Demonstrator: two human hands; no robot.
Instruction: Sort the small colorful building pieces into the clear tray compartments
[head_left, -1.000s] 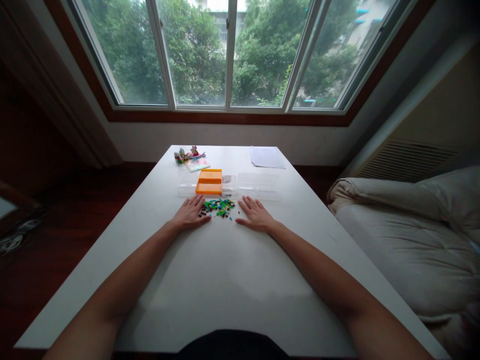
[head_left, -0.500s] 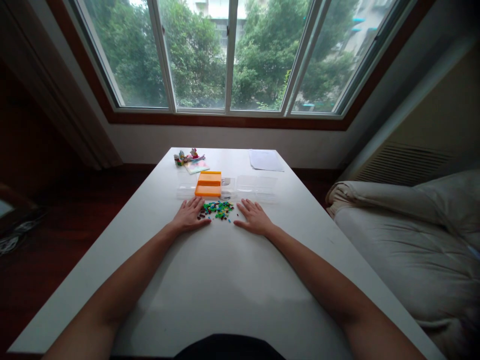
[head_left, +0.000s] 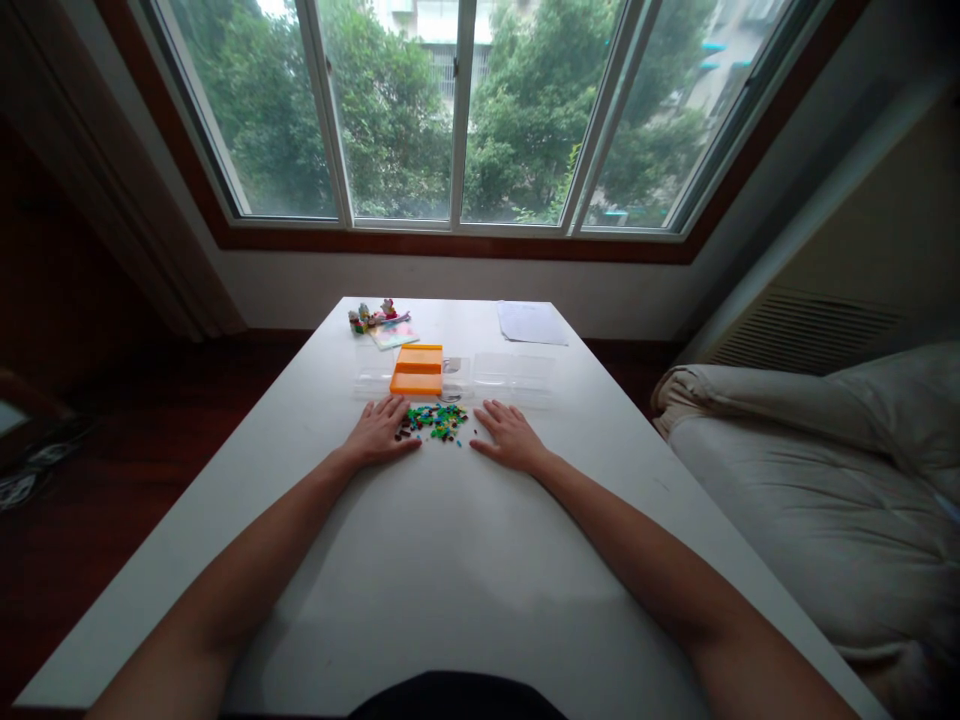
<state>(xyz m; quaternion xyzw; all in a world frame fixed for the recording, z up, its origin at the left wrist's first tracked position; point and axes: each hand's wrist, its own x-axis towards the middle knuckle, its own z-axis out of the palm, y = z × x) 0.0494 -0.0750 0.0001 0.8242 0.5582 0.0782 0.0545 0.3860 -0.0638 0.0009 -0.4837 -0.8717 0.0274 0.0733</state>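
Note:
A loose pile of small building bricks (head_left: 439, 420), mostly green with some blue, yellow and dark brown pieces, lies on the white table (head_left: 450, 560). My left hand (head_left: 377, 430) rests flat at the pile's left edge, fingers spread, close to the brown bricks. On the other side, my right hand (head_left: 508, 435) also lies flat with fingers apart, a small gap from the pile. Neither hand holds anything. Just beyond the bricks sits an orange tray (head_left: 418, 383) with a raised divider.
Clear plastic containers (head_left: 514, 370) flank the orange tray. Small assembled figures (head_left: 372, 317) and a colourful sheet (head_left: 394, 335) lie at the far left, white paper (head_left: 532, 323) at the far right. A pale sofa (head_left: 810, 480) stands right of the table; a window is ahead.
Both hands stay flat beside the bricks. The whole view has shifted very slightly; nothing has been picked up or moved.

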